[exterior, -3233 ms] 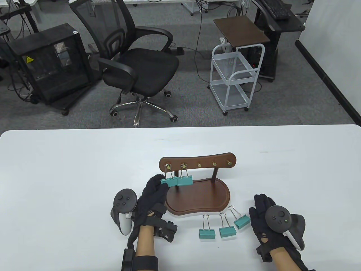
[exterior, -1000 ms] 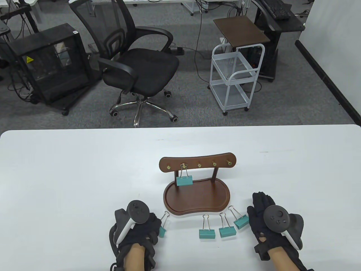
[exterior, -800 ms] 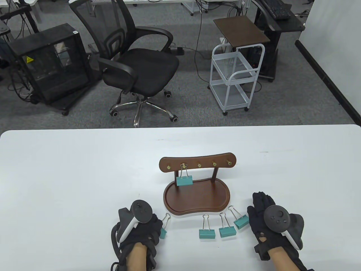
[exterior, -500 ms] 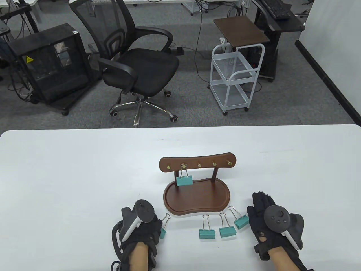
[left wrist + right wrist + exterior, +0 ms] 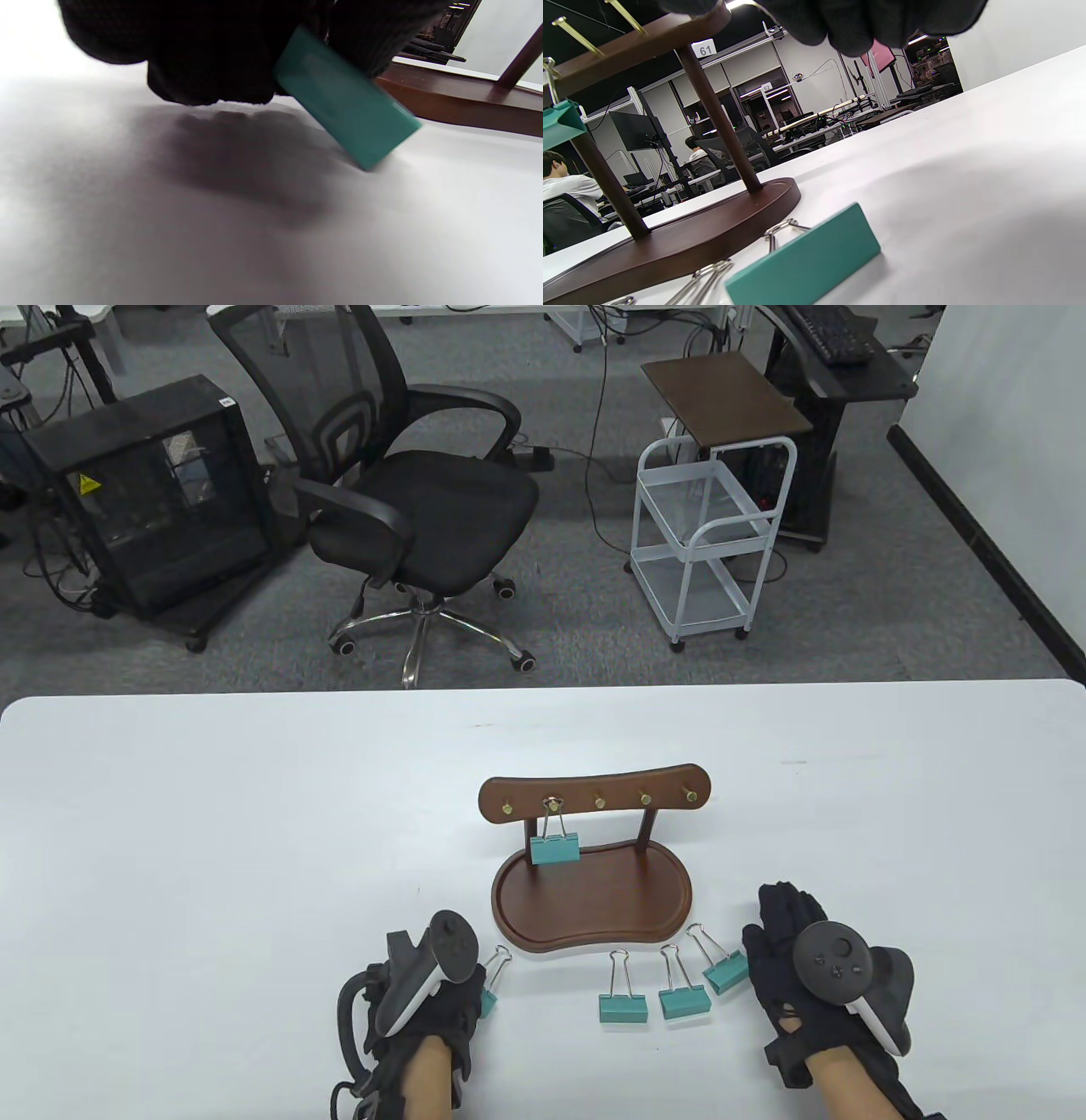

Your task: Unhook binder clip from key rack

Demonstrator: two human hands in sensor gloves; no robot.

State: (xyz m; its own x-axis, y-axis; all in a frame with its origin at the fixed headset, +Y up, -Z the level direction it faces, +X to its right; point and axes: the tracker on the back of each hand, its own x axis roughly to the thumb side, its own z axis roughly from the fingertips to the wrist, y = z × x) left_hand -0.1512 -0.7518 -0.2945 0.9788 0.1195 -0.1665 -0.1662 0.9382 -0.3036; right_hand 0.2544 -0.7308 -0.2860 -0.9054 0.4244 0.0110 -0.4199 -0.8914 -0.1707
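The brown wooden key rack [image 5: 594, 795] stands mid-table on its kidney-shaped base [image 5: 594, 903]. One teal binder clip [image 5: 555, 848] hangs from the second hook from the left; the other hooks are bare. My left hand [image 5: 475, 994] is low at the front left of the base and pinches a second teal binder clip [image 5: 489, 999]. In the left wrist view that clip [image 5: 345, 99] is held between my gloved fingers [image 5: 203, 51], tilted, its lower corner at the table. My right hand [image 5: 789, 937] rests flat on the table, right of the base, holding nothing.
Three more teal clips [image 5: 622, 1008], [image 5: 684, 1001], [image 5: 728, 971] lie in a row in front of the base, the rightmost close to my right fingers. That one shows large in the right wrist view [image 5: 806, 258]. Beyond the table's far edge stand an office chair [image 5: 424, 500] and a white cart [image 5: 713, 551].
My left hand lifted the clip off the leftmost hook and carried it down to the table at the base's front left. In the last second it shifted slightly right. The right hand has not moved.
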